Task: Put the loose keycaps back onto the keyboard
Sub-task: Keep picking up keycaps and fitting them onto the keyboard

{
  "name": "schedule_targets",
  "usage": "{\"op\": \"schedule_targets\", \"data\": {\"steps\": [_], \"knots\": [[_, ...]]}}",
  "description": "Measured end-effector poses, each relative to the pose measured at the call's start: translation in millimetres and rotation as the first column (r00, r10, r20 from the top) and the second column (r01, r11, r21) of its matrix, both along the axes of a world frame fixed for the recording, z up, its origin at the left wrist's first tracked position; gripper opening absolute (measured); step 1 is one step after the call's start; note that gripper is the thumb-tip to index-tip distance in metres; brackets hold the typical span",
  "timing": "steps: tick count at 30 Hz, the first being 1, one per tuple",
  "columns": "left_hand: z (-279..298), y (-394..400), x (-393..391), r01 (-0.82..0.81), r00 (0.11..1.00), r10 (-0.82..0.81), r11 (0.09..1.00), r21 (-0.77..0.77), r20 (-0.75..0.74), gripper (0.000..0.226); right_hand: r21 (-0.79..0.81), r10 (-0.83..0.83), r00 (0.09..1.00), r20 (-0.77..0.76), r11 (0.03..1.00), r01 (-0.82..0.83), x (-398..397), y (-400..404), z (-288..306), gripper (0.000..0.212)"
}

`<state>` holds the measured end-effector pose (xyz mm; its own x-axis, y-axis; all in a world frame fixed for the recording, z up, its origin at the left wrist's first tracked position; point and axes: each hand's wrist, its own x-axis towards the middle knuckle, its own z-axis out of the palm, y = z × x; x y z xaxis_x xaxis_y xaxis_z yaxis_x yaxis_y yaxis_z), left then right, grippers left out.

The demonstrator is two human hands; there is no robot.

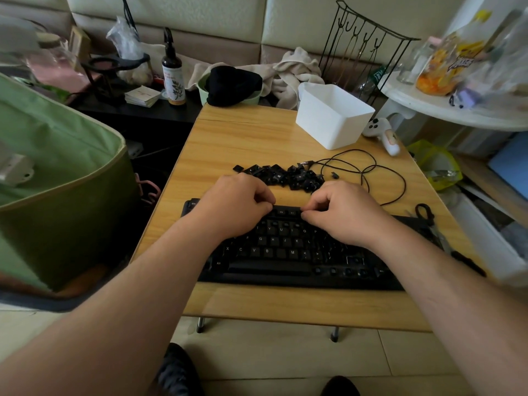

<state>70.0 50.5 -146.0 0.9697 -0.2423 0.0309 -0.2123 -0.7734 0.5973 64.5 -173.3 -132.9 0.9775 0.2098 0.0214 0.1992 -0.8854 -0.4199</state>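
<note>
Keyboard (285, 252); keycap pile (283, 175), cable (365, 170) behind

The black plastic keyboard (288, 247) is showing white legends on its seated keys: T, Y, U, I, O, P; F, G, H, J, K, L; X, C, V, B, M; and Alt at lower left. Print on the brown spray bottle's (173, 78) label and the yellow snack bag (448, 58) is staying unreadable.

black keyboard (285, 252), black keycaps (285, 175), wood-grain table (243, 138), white bin (333, 115).
</note>
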Motion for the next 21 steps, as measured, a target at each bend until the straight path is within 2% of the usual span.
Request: {"op": "schedule_targets", "data": {"steps": [4, 6, 8, 10, 11, 14, 18, 21], "knots": [[-2, -1, 1, -0.009, 1.000, 0.009, 1.000, 0.006, 0.009, 0.014, -0.140, 0.066, 0.998, 0.016, 0.988, -0.064, -1, 1, 4, 0.010], [-1, -2, 0, -0.007, 1.000, 0.007, 1.000, 0.003, 0.012, 0.015, -0.144, 0.071, 0.997, 0.024, 0.987, -0.066, 0, -1, 3, 0.010], [0, -3, 0, -0.005, 1.000, 0.005, 1.000, 0.003, 0.010, 0.015, -0.016, -0.028, 0.999, 0.037, 0.999, 0.029, 3, -6, 3, 0.009], [0, -3, 0, -0.006, 1.000, 0.006, 1.000, 0.007, 0.009, 0.014, 0.154, -0.191, 0.979, 0.066, 0.972, 0.179, 9, -15, 3, 0.007], [1, -3, 0, -0.009, 1.000, 0.008, 1.000, 0.009, 0.009, 0.014, 0.184, -0.245, 0.966, 0.082, 0.956, 0.227, 12, -20, 3, 0.007], [2, -3, 0, -0.012, 1.000, 0.012, 1.000, 0.011, 0.009, 0.014, 0.114, -0.280, 0.957, 0.074, 0.956, 0.271, 20, -24, -2, 0.014], [3, -5, 1, -0.008, 1.000, 0.008, 1.000, -0.001, 0.007, 0.015, 0.020, -0.224, 0.973, 0.053, 0.975, 0.223, 27, -18, -4, 0.022], [2, -6, 2, -0.006, 1.000, 0.006, 1.000, -0.002, 0.003, 0.015, -0.040, -0.191, 0.980, 0.058, 0.980, 0.194, 32, -11, -3, 0.020]]}}
